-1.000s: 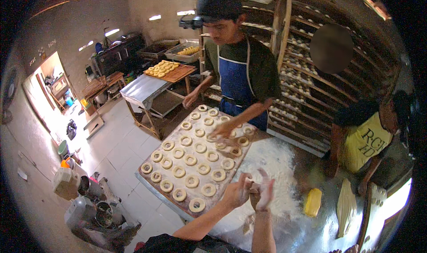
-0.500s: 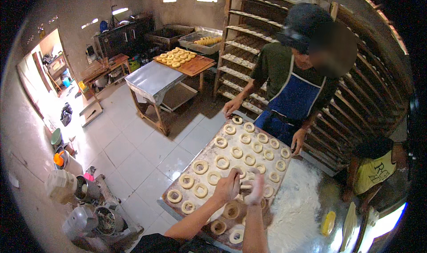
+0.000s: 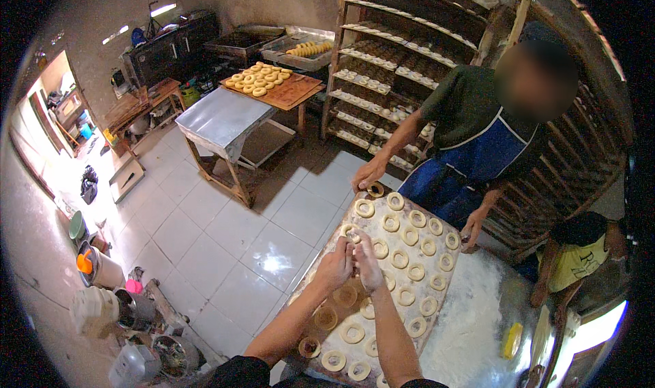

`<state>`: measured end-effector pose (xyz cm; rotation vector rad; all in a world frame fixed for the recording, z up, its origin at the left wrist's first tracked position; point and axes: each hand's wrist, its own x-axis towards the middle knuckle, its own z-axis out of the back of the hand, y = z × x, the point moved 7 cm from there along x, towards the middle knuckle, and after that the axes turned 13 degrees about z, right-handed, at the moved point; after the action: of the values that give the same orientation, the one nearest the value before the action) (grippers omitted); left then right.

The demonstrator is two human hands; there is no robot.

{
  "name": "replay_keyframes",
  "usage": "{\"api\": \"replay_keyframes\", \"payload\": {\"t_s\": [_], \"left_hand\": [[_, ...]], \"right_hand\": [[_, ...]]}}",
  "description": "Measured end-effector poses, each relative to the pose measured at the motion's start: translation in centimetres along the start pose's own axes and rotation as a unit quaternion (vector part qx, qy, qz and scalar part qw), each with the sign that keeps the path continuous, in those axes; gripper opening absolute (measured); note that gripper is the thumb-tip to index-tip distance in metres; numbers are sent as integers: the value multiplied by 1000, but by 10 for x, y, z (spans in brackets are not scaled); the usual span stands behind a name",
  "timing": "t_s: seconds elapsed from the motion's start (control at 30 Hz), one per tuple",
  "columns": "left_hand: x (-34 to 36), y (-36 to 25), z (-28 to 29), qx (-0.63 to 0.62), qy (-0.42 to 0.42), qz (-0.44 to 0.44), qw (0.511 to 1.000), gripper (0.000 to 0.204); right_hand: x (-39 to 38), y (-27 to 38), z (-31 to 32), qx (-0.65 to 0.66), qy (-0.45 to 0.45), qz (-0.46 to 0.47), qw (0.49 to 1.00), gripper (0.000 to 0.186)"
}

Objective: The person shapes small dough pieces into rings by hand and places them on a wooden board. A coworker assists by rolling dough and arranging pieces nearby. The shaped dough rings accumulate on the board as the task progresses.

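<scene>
My left hand (image 3: pixel 334 268) and my right hand (image 3: pixel 368 264) are pressed together over a wooden board (image 3: pixel 447 271), both pinching one pale dough ring (image 3: pixel 353 235) at its left edge. The board carries several rows of raw dough rings (image 3: pixel 409 236). A person in a blue apron (image 3: pixel 471 163) stands across the board, one hand (image 3: pixel 369 174) on its far corner and the other hand (image 3: pixel 471 228) at its right edge.
A floured table top (image 3: pixel 477 320) lies under the board, with a yellow scraper (image 3: pixel 512 339) on it. A tall rack (image 3: pixel 396 54) of trays stands behind. A metal table (image 3: pixel 222 118), a board of fried doughnuts (image 3: pixel 269 81) and buckets (image 3: pixel 102 269) stand on the tiled floor.
The view has swung left and down. My hands have moved from the floured table to the board's left edge and closed on a dough ring. The aproned person now holds the board at two spots.
</scene>
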<state>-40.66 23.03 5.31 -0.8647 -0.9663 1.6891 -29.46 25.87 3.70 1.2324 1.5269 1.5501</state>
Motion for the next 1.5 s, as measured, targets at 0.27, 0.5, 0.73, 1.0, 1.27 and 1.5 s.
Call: {"api": "replay_keyframes", "payload": {"t_s": [0.27,0.5,0.73,1.0,1.27,1.5], "left_hand": [[52,2,28,319,-57,108,940,52],[29,39,92,278,-67,171,943,57],[-81,195,218,98,-109,261,954,37],[-255,414,259,126,-326,271,897,27],[-417,499,57,-290,-108,487,816,20],[-521,484,-14,-242,-53,496,832,26]], "right_hand": [[37,7,10,-382,-52,-152,910,88],[-16,83,76,-450,-106,-53,885,72],[-189,170,211,-504,-302,13,809,46],[-407,204,280,-466,-496,17,733,22],[-521,192,292,-488,-447,63,748,7],[-629,162,266,-387,-447,38,806,10]]}}
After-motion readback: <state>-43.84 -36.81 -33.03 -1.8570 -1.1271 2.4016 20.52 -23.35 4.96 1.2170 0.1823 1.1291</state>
